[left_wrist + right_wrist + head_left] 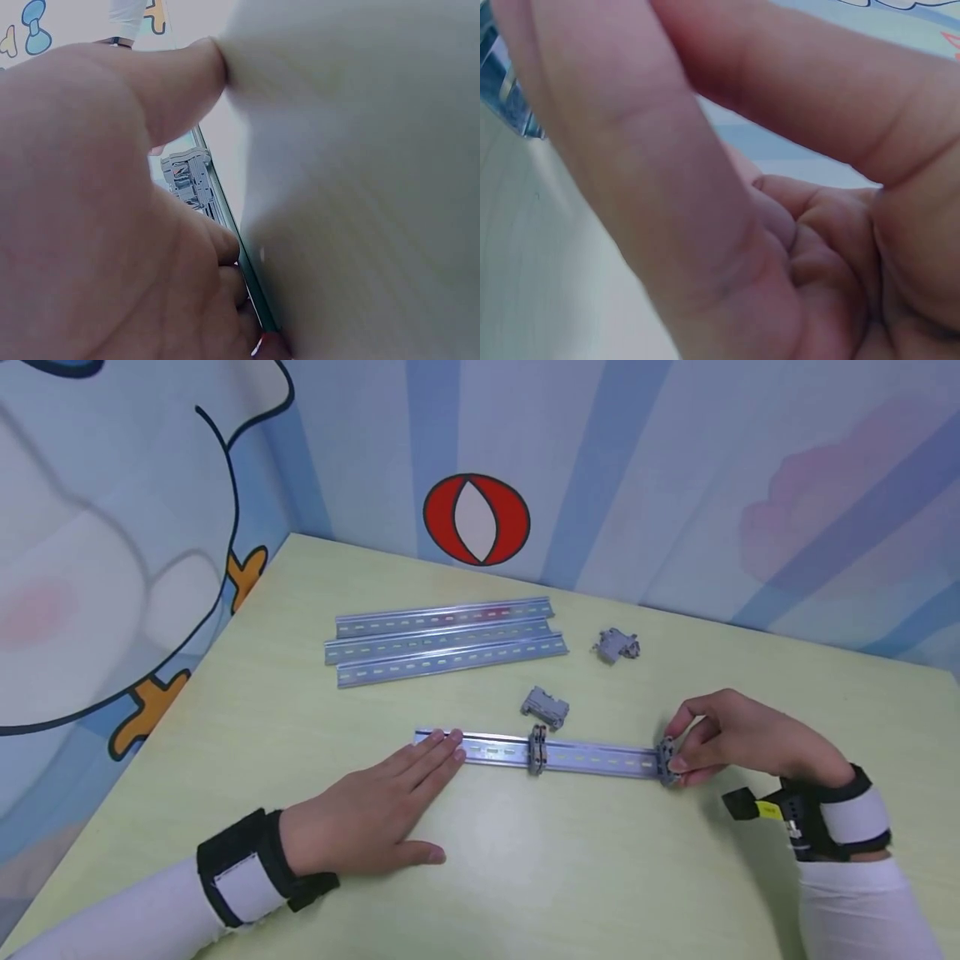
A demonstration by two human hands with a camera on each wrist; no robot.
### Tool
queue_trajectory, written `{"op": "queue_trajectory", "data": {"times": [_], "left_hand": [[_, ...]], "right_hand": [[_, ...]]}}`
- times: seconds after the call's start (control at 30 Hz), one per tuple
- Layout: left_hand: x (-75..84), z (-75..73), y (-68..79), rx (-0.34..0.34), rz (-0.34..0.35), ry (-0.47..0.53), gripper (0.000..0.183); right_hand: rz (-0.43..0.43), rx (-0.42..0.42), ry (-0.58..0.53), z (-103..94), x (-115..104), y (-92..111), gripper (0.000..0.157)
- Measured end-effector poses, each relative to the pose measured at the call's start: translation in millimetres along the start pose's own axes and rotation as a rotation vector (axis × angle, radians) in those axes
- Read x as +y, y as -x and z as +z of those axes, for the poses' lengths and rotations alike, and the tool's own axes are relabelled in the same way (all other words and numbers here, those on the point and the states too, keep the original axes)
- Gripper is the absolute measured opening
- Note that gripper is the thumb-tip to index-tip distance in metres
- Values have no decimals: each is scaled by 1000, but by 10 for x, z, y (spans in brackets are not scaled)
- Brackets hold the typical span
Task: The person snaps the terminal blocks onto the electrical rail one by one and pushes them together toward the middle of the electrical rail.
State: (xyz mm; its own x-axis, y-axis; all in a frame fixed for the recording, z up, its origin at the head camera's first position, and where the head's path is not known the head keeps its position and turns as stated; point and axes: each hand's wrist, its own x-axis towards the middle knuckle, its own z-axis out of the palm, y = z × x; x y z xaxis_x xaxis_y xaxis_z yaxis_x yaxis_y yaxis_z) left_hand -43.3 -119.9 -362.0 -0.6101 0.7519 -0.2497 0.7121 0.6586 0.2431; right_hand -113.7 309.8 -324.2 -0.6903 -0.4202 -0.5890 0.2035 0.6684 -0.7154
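A slotted metal DIN rail (600,759) lies across the table in the head view. My left hand (382,810) rests palm down with straight fingers over the rail's left end. Near the rail's middle a grey terminal block (537,750) stands upright across it; it also shows in the left wrist view, beyond the fingers. At the right end my right hand (723,739) pinches another grey terminal block (666,760) between thumb and fingers. In the right wrist view the fingers hide that block, and only a rail end (510,94) peeks out at the left.
Three more DIN rails (450,652) lie side by side farther back. One loose terminal block (546,707) lies just behind the held rail, and grey block pieces (617,645) lie farther back right. A patterned wall (637,468) borders the table's back and left.
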Motion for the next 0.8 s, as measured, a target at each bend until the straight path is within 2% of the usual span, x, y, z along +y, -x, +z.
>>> {"op": "queue_trajectory", "data": {"times": [0.27,0.47,0.8], "left_hand": [[-8,12,-9,-18,-20,1,98],[-6,8,-19,-24,-19,0,99],[-4,14,-14,-22,-23,8,99]], "right_hand": [[-42,-8,-43,23,18,-16,40],[-44,8,-34,66,-9,-10,42],[-59,20,-83,121,-12,-74,42]]}}
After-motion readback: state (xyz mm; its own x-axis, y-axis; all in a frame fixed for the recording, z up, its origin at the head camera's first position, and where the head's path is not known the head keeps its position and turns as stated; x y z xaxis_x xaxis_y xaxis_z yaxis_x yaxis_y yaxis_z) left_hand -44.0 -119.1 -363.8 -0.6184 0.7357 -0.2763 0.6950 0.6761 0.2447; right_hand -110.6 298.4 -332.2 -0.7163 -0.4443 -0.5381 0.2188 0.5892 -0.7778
